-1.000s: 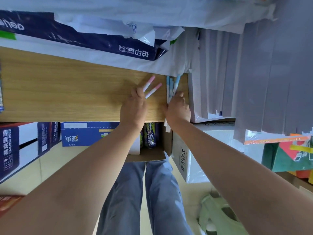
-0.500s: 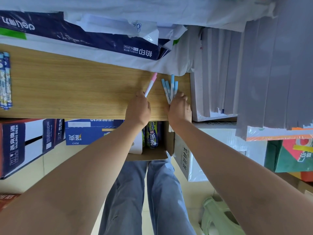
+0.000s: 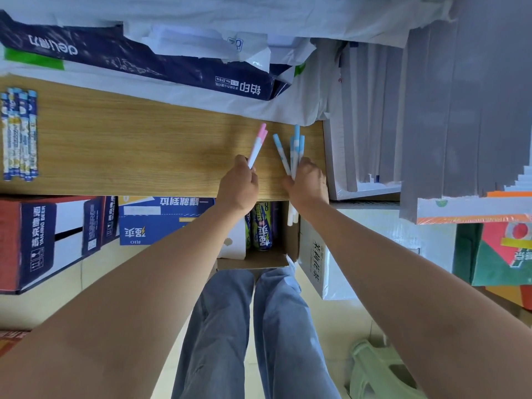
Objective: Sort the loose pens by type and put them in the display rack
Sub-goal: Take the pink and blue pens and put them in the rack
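While your left hand [image 3: 239, 189] pinches two pink-capped pens [image 3: 258, 146] in curled fingers, your right hand [image 3: 308, 185] grips a fan of blue-capped pens [image 3: 294, 151]; both bunches slant over the bench's [image 3: 129, 156] right end, near its front edge. Patterned pens [image 3: 20, 133] lie at its left end.

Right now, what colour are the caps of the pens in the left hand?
Pink caps on the left hand's pens; head view.
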A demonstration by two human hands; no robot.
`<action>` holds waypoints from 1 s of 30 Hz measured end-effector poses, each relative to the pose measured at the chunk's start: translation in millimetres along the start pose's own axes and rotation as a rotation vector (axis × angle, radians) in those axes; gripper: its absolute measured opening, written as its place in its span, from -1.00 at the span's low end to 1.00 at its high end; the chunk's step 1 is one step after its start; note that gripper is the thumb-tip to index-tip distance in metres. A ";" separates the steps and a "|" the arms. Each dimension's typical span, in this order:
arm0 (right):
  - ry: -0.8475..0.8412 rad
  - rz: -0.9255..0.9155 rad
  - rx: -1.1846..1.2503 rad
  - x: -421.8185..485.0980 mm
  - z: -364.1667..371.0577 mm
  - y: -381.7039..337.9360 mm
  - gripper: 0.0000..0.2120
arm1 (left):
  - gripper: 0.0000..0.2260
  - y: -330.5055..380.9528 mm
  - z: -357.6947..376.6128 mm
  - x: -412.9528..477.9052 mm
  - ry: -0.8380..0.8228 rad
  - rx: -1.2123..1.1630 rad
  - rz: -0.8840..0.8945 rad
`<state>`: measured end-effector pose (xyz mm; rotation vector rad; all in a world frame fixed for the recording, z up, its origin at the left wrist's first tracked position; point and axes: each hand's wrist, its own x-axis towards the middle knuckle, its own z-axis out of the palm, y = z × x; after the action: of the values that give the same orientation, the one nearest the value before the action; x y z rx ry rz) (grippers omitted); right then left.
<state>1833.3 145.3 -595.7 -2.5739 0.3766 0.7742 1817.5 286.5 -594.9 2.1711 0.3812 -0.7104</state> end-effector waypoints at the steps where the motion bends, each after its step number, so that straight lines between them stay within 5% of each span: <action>1: -0.019 -0.009 0.033 -2.0 -2.6 0.1 -0.74 | -0.92 1.2 -2.1 -1.7 0.005 0.005 0.006; 14: -0.093 -0.137 0.555 -95.9 -142.9 -51.5 -0.84 | -0.84 120.8 -95.6 -71.5 0.119 -0.020 0.243; 23: 0.108 -0.238 0.607 -181.3 -299.7 -45.9 -0.85 | -0.82 260.6 -146.0 -148.6 0.164 0.073 0.474; 30: 0.350 -0.129 0.647 -194.7 -379.1 48.6 -0.83 | -0.85 350.1 -75.4 -171.8 -0.010 0.060 0.581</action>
<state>1832.1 -49.0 -213.3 -2.0748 0.4675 0.1088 1877.5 117.5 -240.4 2.1757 -0.2773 -0.4045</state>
